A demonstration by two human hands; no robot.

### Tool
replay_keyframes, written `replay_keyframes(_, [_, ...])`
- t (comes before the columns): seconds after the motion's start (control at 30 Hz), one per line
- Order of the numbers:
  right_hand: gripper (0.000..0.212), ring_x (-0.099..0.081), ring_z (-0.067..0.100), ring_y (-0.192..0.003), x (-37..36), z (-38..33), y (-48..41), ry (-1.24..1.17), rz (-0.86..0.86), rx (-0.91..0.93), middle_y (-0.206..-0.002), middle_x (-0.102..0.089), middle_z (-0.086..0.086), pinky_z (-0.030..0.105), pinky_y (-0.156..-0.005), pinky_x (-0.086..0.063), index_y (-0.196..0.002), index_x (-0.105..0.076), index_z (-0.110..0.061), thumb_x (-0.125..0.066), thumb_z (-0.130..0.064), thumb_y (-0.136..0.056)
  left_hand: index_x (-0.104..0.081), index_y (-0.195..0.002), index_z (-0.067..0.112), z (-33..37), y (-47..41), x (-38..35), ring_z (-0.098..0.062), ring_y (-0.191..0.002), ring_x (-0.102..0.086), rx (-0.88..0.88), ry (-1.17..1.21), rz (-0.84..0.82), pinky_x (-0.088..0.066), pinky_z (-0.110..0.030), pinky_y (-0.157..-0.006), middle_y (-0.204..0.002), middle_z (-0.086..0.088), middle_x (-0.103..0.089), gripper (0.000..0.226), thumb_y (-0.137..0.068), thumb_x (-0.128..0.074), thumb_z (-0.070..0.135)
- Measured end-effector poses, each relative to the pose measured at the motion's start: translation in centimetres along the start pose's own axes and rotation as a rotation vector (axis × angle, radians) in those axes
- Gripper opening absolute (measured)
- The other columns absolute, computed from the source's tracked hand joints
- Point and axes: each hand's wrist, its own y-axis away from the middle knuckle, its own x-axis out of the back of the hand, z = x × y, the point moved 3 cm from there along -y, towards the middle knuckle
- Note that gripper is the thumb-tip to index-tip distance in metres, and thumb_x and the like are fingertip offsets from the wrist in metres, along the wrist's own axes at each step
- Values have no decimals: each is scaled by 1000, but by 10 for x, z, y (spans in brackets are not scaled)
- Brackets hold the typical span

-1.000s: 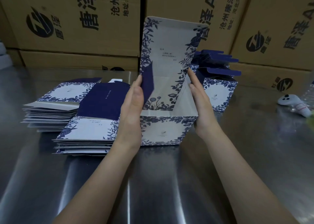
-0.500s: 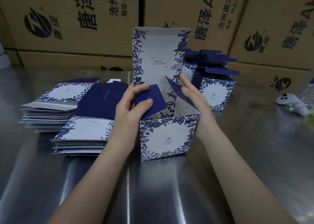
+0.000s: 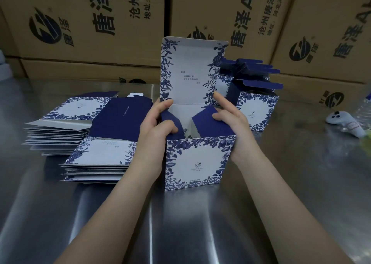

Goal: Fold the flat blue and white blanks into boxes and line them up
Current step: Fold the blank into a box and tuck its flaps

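Note:
A blue and white floral box stands upright on the steel table in front of me, its lid flap raised at the back. My left hand grips the box's left side, thumb curled over the dark blue left inner flap. My right hand holds the right side, thumb on the dark blue right flap, forefinger stretched up along the lid. Two stacks of flat blanks lie to the left, a near stack and a far stack. Folded boxes stand in a row behind my right hand.
Large brown cartons wall off the table's far side. A white handheld controller lies at the right, beside clear plastic at the frame edge. The bare steel table stretches toward me between my forearms.
The blank has been squared up from a half-open sheet into a standing box. Both side flaps have been turned inward, and my thumbs have moved onto them.

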Motion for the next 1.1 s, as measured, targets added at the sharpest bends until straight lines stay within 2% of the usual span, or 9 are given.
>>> replay_keyframes(0.13, [48,-61,26,-76,1,-1,0,14,46,25,-94,-73,-3,25,-60,-54,-114,-68,-31,-53,5,-87,-71,-102,36,2,1,-2,-6,-121,-56,-1,20,-8,-51,-20,-79,-128,32,-51,56,-56,-50,11])
replay_keyframes(0.23, [43,-63,20,-65,0,-2,2,37,70,41,-85,-73,-2,25,-56,-53,-109,-66,-28,-54,6,-86,-71,-100,36,2,1,-2,-2,-117,-57,5,34,-10,-50,-13,-70,-131,27,-52,54,-57,-51,11])
replay_keyframes(0.37, [20,-63,16,-60,-1,0,5,27,48,36,-78,-65,2,26,-53,-51,-92,-56,-17,-59,2,-86,-69,-110,31,-2,4,-1,-11,-97,-68,17,77,-15,-55,-26,-72,-124,5,-64,32,-80,-65,19])
replay_keyframes(0.47, [12,-62,16,-64,-2,2,4,43,-14,20,-79,-66,3,25,-57,-52,-86,-59,-15,-58,-4,-89,-68,-114,30,-1,6,0,-16,-114,-65,15,32,28,-53,-40,-97,-130,0,-62,36,-81,-66,43])
replay_keyframes(0.53, [8,-62,16,-67,-3,4,4,54,-51,3,-79,-66,2,25,-60,-51,-86,-61,-17,-58,-10,-89,-69,-112,33,1,6,1,-19,-118,-62,32,27,42,-49,-47,-104,-131,0,-61,39,-78,-63,49])
replay_keyframes(0.7, [21,-65,16,-74,-5,9,0,139,-136,-34,-95,-68,-5,25,-63,-52,-93,-69,-29,-59,-20,-76,-71,-109,34,3,0,6,-15,-82,-73,84,127,-45,-56,-26,-62,-106,2,-72,39,-71,-62,26])
replay_keyframes(0.77, [24,-65,15,-73,-5,11,-1,180,-134,-31,-93,-69,-9,24,-61,-53,-92,-70,-32,-58,-20,-76,-73,-100,35,3,-2,8,-14,-73,-69,85,88,-51,-53,-24,-55,-98,3,-70,37,-68,-60,21])
replay_keyframes(0.9, [23,-62,14,-69,-5,12,-2,230,-110,-2,-79,-66,-12,24,-58,-49,-81,-66,-31,-54,-15,-71,-66,-81,32,2,-4,10,-25,-81,-57,72,9,-48,-45,-35,-68,-96,-5,-58,26,-63,-53,17])
replay_keyframes(1.1, [20,-43,25,-86,-8,8,0,343,-60,85,-88,-50,4,40,-78,-30,-69,-58,-31,-50,-14,-62,-57,-67,35,6,-5,8,-28,-88,-45,53,-68,-20,-30,-47,-76,-93,-8,-51,26,-57,-45,14])
